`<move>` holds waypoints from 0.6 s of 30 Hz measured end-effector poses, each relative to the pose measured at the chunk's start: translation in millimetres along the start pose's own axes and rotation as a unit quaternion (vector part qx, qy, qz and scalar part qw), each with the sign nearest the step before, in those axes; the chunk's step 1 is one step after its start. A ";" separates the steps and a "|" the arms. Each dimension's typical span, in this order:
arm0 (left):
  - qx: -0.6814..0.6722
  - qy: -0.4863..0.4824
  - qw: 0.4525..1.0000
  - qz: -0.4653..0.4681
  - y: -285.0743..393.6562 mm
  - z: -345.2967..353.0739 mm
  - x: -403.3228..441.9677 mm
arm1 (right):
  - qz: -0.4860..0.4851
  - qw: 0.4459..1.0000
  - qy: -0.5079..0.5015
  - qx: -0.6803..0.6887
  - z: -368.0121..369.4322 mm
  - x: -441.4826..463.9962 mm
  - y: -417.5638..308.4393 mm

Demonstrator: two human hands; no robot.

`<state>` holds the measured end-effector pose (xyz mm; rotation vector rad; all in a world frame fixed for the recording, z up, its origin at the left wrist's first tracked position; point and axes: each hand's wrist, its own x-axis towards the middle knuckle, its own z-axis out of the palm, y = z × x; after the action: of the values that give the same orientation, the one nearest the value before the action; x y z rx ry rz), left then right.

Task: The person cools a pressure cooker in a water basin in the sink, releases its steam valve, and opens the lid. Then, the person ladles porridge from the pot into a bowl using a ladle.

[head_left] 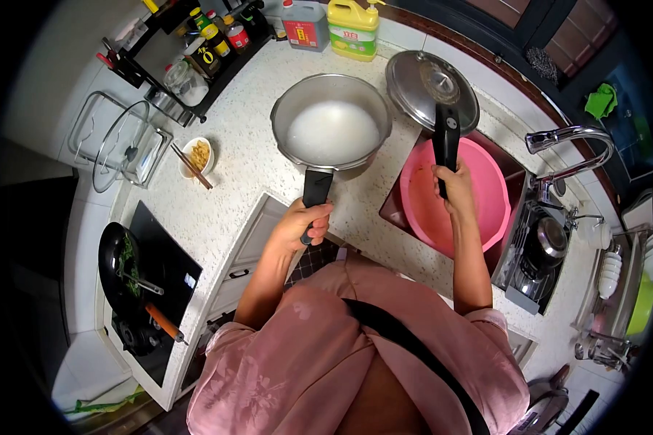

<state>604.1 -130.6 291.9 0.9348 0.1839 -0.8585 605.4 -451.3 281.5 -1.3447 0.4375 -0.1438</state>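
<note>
My left hand [302, 225] is wrapped round the black handle of a metal pressure cooker pot [286, 98], which holds a cloudy white liquid [334, 133]. The pot is at the counter's corner. In my right hand [455, 187] is the black handle of the pressure cooker lid [413, 83]. The lid is to the right of the pot, by the back of the sink, its handle reaching over a pink basin [495, 196]. Whether the lid rests on the counter or is held just above it, I cannot tell.
The pink basin sits in the sink below a curved faucet [569, 135]. A small bowl [209, 163] with chopsticks [189, 165] stands left on the counter [232, 138]. Further left, a wok [112, 250] with greens is on the stove. Bottles and a detergent jug [353, 32] line the back.
</note>
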 end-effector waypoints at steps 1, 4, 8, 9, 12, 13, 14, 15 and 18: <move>0.002 -0.001 1.000 0.000 1.6 -3.1 -0.6 | -0.001 1.000 0.001 0.001 -1.0 4.3 6.3; 0.001 0.001 1.000 0.009 7.7 -10.2 0.6 | -0.016 0.998 0.040 -0.052 -3.4 18.2 26.6; 0.001 0.023 1.000 0.017 7.5 -17.0 1.3 | -0.037 0.995 0.026 -0.090 -3.5 38.5 53.6; -0.007 0.026 1.000 0.015 7.9 -17.3 0.7 | -0.038 0.994 0.023 -0.098 -0.7 42.3 56.8; -0.031 0.026 0.999 0.003 6.5 -23.1 0.8 | -0.036 0.992 0.006 -0.117 8.0 55.9 63.8; -0.046 0.019 0.999 -0.009 5.9 -25.4 0.9 | -0.034 0.991 -0.003 -0.129 10.7 60.8 66.7; -0.049 0.023 0.998 -0.009 6.2 -25.9 0.2 | -0.031 0.991 -0.006 -0.129 13.1 68.1 73.0; -0.044 0.032 0.998 -0.013 6.1 -25.4 -1.0 | -0.040 0.991 -0.016 -0.124 15.2 76.2 81.3; -0.049 0.037 0.998 -0.019 -1.2 -30.2 2.0 | -0.032 0.992 -0.042 -0.114 21.8 95.5 92.2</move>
<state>610.9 -108.8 271.9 0.8743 0.3053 -0.8434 687.2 -443.6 175.0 -1.5836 0.3469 -0.0909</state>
